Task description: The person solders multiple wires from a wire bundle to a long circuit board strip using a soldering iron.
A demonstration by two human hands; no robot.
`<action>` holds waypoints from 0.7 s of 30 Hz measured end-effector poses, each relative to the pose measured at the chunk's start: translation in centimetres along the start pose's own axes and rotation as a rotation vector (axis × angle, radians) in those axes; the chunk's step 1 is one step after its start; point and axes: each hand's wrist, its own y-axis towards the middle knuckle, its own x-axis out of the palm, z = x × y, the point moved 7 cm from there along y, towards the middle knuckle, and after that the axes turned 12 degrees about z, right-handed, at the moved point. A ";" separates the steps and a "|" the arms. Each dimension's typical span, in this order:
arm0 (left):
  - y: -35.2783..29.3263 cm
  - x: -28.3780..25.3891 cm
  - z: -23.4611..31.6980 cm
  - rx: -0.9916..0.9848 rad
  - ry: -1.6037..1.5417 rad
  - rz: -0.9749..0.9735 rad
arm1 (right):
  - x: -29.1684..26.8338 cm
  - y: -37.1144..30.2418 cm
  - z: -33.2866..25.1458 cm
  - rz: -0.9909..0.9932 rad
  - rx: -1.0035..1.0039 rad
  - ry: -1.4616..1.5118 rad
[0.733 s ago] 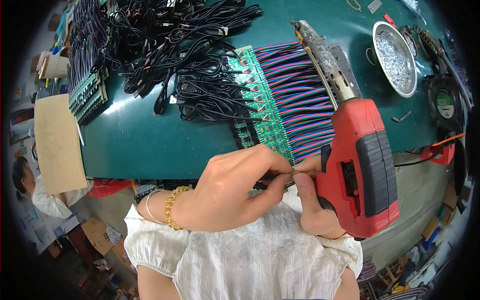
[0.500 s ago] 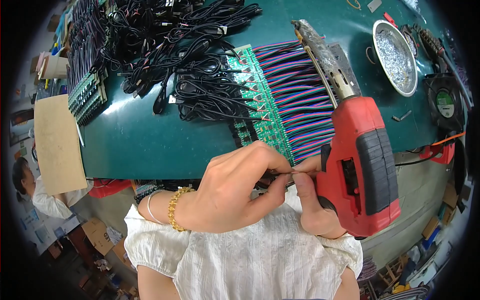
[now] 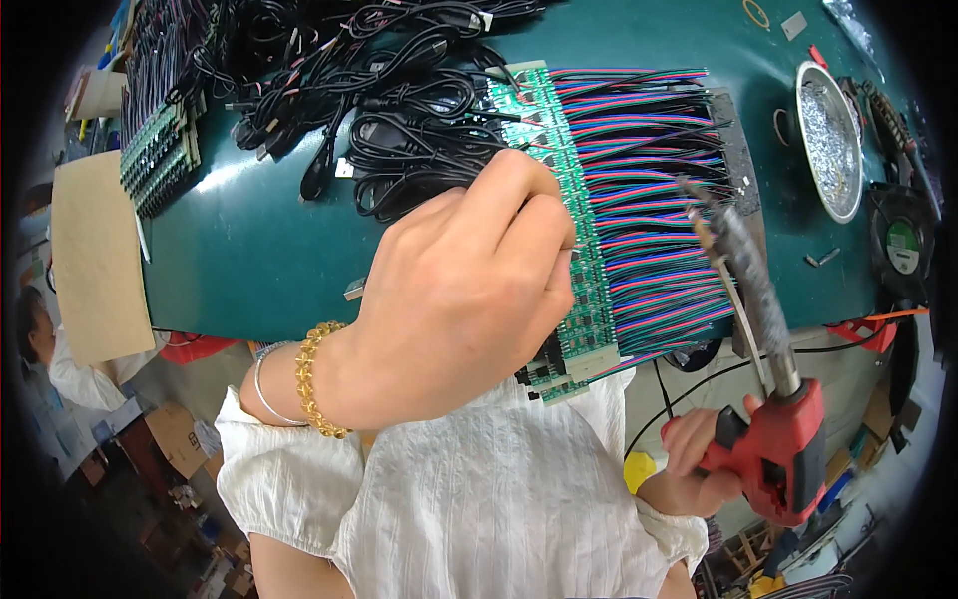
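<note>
My left hand (image 3: 469, 265) is closed over the strip of green circuit boards (image 3: 589, 299), fingertips pressed together near its middle. What they pinch is hidden behind the knuckles. A metal plug (image 3: 354, 290) pokes out beside that hand. My right hand (image 3: 699, 459) grips a red and black soldering gun (image 3: 783, 459), whose long sooty barrel (image 3: 748, 265) points up and away over the ends of the wires. Rows of red, blue, green and black wires (image 3: 649, 215) run right from the boards. Coiled black cables (image 3: 419, 140) lie against their left side.
A metal bowl (image 3: 848, 200) with silvery scraps stands at the right, near a black fan (image 3: 903, 245). More boards with wires (image 3: 165, 155) are stacked far left, beside a brown cardboard sheet (image 3: 100, 260). Another person's white sleeve (image 3: 85, 369) shows at the left.
My hands have parted. The left has moved up onto the boards; the right has drawn down and right with the soldering gun, its barrel now lower. The view has shifted slightly.
</note>
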 end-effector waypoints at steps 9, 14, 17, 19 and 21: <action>-0.2 0.3 -0.2 -0.008 0.025 0.023 | -0.1 -0.9 2.1 -0.134 0.129 0.154; -0.3 0.2 -0.2 -0.010 0.037 0.032 | 0.6 -0.8 1.4 -0.145 0.124 0.118; -0.4 0.2 -0.1 -0.001 0.045 0.043 | -0.8 -2.0 2.0 0.083 0.180 -0.022; -0.4 0.2 -0.1 0.000 0.049 0.046 | -0.6 -1.6 1.6 0.061 0.127 0.046; -0.4 0.2 -0.1 -0.002 0.043 0.059 | -0.9 -2.4 2.0 0.124 0.139 0.076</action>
